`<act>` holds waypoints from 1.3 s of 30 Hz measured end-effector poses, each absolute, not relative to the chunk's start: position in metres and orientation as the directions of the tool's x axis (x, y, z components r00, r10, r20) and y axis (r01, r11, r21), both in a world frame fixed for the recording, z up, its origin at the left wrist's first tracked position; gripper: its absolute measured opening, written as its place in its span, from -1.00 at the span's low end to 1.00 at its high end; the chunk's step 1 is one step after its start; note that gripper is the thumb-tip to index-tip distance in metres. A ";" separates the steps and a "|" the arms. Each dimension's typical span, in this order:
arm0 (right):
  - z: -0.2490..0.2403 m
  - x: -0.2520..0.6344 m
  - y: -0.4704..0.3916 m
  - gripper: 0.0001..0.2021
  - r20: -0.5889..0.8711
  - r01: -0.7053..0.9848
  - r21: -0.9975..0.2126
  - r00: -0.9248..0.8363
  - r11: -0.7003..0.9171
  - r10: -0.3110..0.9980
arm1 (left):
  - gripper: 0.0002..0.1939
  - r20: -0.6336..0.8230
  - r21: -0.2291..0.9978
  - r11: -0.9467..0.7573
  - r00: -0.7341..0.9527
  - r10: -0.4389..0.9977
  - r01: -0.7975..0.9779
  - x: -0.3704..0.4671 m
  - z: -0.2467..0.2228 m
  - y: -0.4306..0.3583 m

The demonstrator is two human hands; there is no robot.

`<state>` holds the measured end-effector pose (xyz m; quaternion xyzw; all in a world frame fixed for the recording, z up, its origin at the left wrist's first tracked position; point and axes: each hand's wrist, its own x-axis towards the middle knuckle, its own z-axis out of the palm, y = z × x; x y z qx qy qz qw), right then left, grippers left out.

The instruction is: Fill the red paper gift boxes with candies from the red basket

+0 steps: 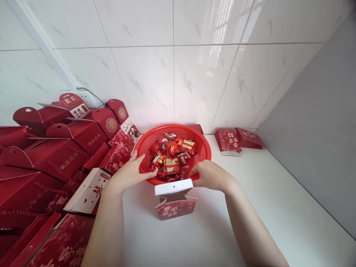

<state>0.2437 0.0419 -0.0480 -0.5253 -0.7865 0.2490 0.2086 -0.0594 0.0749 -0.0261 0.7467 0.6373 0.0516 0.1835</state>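
Note:
A red plastic basket (204, 146) holds a heap of wrapped candies (171, 157) in red, gold and brown. My left hand (136, 168) lies at the basket's left rim, fingers spread and nothing held. At the right front rim is my right hand (208, 175), its fingertips bent down inside the basket beside the candies; whether they grip anything is hidden. In front of the basket, between my forearms, stands an open red paper box (176, 209) with a white flap raised toward the basket.
Many red gift boxes (80, 135) with rope handles are piled on the left. Two flat red boxes (228, 141) lie at the back right of the white table (178, 244). A tiled wall (144, 81) rises behind; a grey panel (314, 111) borders the right side.

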 end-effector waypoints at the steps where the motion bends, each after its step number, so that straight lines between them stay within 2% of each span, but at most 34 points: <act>1: -0.045 0.249 0.047 -0.79 0.076 0.685 -0.656 -0.357 0.316 0.931 | -0.02 -0.171 0.364 -0.143 0.216 0.961 0.921 -0.061 -0.026 0.076; 3: -0.040 0.263 0.068 -0.65 0.091 0.669 -0.707 -0.233 0.228 0.968 | -0.06 -0.229 0.386 -0.176 0.279 0.933 0.906 -0.065 -0.025 0.077; 4: -0.039 0.271 0.082 -0.59 0.113 0.701 -0.702 -0.072 0.131 0.991 | -0.11 -0.265 0.387 -0.181 0.297 0.917 0.904 -0.067 -0.025 0.078; 5: -0.039 0.280 0.099 -0.58 0.111 0.749 -0.663 0.111 -0.010 0.988 | -0.19 -0.297 0.386 -0.179 0.305 0.905 0.905 -0.068 -0.025 0.079; 7: -0.044 0.293 0.133 -0.61 0.070 0.767 -0.622 0.256 -0.159 0.964 | -0.36 -0.322 0.396 -0.166 0.306 0.896 0.903 -0.069 -0.025 0.079; 9: -0.056 0.300 0.162 -0.67 -0.026 0.765 -0.583 0.317 -0.272 0.948 | -0.47 -0.306 0.417 -0.161 0.305 0.902 0.895 -0.069 -0.024 0.078; 14: -0.083 0.315 0.188 -0.68 -0.161 0.748 -0.489 0.429 -0.449 0.889 | -0.47 -0.281 0.392 -0.188 0.312 0.908 0.901 -0.066 -0.019 0.077; 21: -0.058 0.399 0.117 -0.75 -0.057 0.733 -0.455 0.543 -0.506 0.838 | -0.48 -0.277 0.389 -0.196 0.317 0.907 0.900 -0.068 -0.021 0.079; 26: -0.034 0.467 0.046 -0.79 -0.032 0.657 -0.447 0.667 -0.607 0.745 | -0.33 -0.274 0.514 -0.151 0.328 0.904 0.844 -0.059 -0.023 0.077; 30: -0.035 0.478 0.024 -0.65 -0.064 0.558 -0.385 0.779 -0.735 0.624 | -0.32 -0.226 0.567 -0.199 0.383 0.896 0.799 -0.044 -0.035 0.082; 32: -0.038 0.466 0.024 -0.63 -0.045 0.584 -0.372 0.765 -0.722 0.642 | -0.36 -0.195 0.557 -0.260 0.429 0.882 0.789 -0.035 -0.042 0.086; 35: -0.036 0.429 0.033 -0.70 0.006 0.696 -0.412 0.648 -0.589 0.762 | -0.42 -0.183 0.564 -0.345 0.521 0.834 0.750 -0.022 -0.051 0.088; 37: -0.031 0.394 0.043 -0.72 0.074 0.785 -0.442 0.514 -0.434 0.855 | -0.43 -0.189 0.577 -0.377 0.567 0.802 0.725 -0.015 -0.052 0.088; 39: -0.024 0.352 0.054 -0.74 0.170 0.879 -0.449 0.259 -0.159 0.951 | -0.43 -0.191 0.582 -0.395 0.592 0.783 0.711 -0.012 -0.052 0.087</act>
